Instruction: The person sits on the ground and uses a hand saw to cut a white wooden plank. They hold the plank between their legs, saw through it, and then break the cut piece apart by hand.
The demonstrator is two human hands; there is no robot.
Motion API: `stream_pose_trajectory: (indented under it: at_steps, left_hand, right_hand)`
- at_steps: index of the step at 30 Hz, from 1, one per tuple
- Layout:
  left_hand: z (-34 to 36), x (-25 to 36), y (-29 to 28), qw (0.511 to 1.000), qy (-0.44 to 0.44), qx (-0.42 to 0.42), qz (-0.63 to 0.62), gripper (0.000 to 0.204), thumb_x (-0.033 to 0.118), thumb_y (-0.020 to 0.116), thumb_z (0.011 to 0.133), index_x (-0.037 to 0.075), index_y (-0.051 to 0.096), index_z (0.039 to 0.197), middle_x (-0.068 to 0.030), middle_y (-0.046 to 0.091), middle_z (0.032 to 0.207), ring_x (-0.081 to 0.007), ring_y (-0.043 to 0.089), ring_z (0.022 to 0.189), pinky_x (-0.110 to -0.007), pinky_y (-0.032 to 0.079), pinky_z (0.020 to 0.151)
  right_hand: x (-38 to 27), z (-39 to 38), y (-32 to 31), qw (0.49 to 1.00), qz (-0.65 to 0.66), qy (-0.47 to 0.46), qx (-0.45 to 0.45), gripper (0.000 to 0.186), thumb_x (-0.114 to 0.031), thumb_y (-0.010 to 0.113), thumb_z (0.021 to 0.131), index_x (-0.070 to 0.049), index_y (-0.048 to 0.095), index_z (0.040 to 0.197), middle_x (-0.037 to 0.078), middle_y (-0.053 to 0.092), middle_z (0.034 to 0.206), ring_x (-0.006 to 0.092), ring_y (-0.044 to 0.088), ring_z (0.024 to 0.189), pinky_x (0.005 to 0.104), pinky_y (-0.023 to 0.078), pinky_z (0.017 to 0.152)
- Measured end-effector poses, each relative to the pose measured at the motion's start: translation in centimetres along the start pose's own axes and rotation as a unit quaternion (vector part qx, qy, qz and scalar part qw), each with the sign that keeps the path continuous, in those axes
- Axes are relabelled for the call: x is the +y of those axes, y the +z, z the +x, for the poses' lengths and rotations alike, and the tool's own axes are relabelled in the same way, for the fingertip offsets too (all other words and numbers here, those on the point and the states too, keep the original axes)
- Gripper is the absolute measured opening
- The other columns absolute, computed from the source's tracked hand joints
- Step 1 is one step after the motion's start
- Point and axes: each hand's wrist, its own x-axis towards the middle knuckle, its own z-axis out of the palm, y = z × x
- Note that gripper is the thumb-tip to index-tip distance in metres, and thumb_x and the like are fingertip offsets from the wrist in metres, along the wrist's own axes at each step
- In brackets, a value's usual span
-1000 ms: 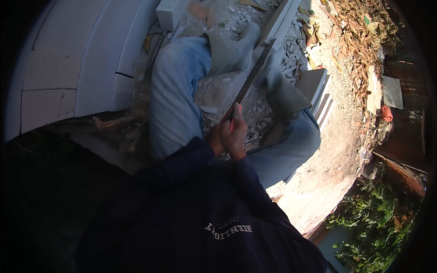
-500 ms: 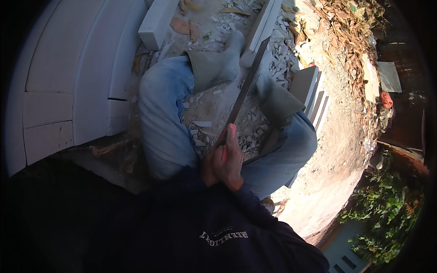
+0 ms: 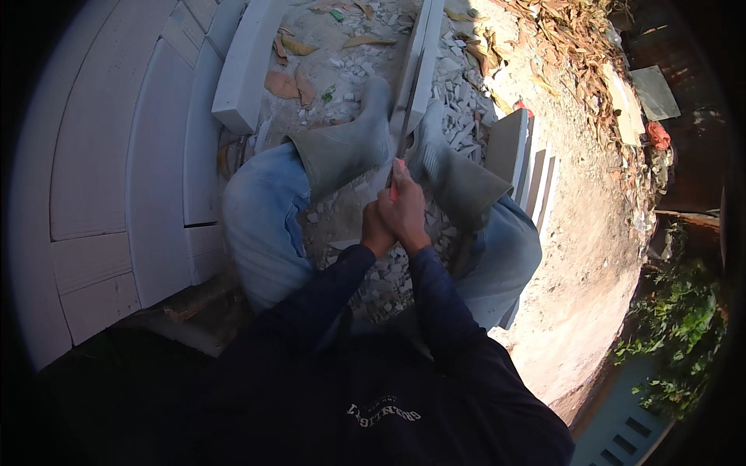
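Both hands are closed round the red handle of a handsaw (image 3: 398, 175). My right hand (image 3: 408, 211) is uppermost on it, and my left hand (image 3: 376, 231) wraps in from the left, its fingers partly hidden. The saw's long dark blade points away from me along a narrow pale grey-white block (image 3: 423, 74). That block lies lengthwise between my two rubber boots, and the blade seems to lie against it; the exact contact is hard to see. The left boot (image 3: 347, 147) and the right boot (image 3: 458, 167) flank the block's near end.
Pale blocks form a stack (image 3: 159, 171) at the left, with another long block (image 3: 237, 101) beside it. Several thin slabs (image 3: 510, 147) lean by my right leg. Broken chips (image 3: 458, 105) cover the ground. Dry leaves (image 3: 571, 58) and a green bush (image 3: 676, 326) are farther right.
Both hands have pushed forward, away from my body, carrying the saw with them. The blade now lines up with the block, and my forearms are stretched out. The view has shifted slightly.
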Motion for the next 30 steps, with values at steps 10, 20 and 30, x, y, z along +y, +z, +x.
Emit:
stream_pose_trajectory:
  at_steps: [10, 20, 30]
  left_hand:
    - [3.0, -2.2, 1.4, 0.999, 0.0, -0.032, -0.038, 0.035, 0.028, 0.078, 0.082, 0.001, 0.067, 0.103, -0.0234, 0.072, 0.09, -0.0414, 0.07, 0.093, -0.048, 0.056, 0.078]
    - [5.3, -3.3, 1.3, 0.998, 0.04, 0.032, -0.025, 0.037, 0.028, 0.079, 0.083, 0.002, 0.063, 0.104, -0.0233, 0.072, 0.089, -0.0411, 0.071, 0.092, -0.047, 0.055, 0.077]
    - [1.0, 0.4, 1.6, 0.999, 0.003, 0.034, -0.016, 0.045, 0.027, 0.079, 0.083, -0.001, 0.058, 0.111, -0.0223, 0.071, 0.091, -0.0418, 0.07, 0.089, -0.048, 0.054, 0.076]
  right_hand:
    - [1.2, 2.8, 0.7, 0.999, 0.01, 0.031, -0.007, 0.065, -0.013, 0.063, 0.079, 0.007, 0.053, 0.14, 0.031, 0.067, 0.099, 0.047, 0.067, 0.091, 0.0538, 0.051, 0.082]
    - [0.4, 6.0, 1.2, 0.994, -0.058, 0.058, -0.077, 0.066, -0.011, 0.059, 0.075, 0.007, 0.055, 0.138, 0.032, 0.068, 0.101, 0.0479, 0.066, 0.093, 0.0545, 0.05, 0.086]
    - [0.4, 0.7, -0.4, 0.999, 0.049, -0.007, 0.019, 0.066, -0.006, 0.055, 0.078, 0.013, 0.049, 0.141, 0.036, 0.055, 0.136, 0.0455, 0.055, 0.129, 0.0433, 0.043, 0.111]
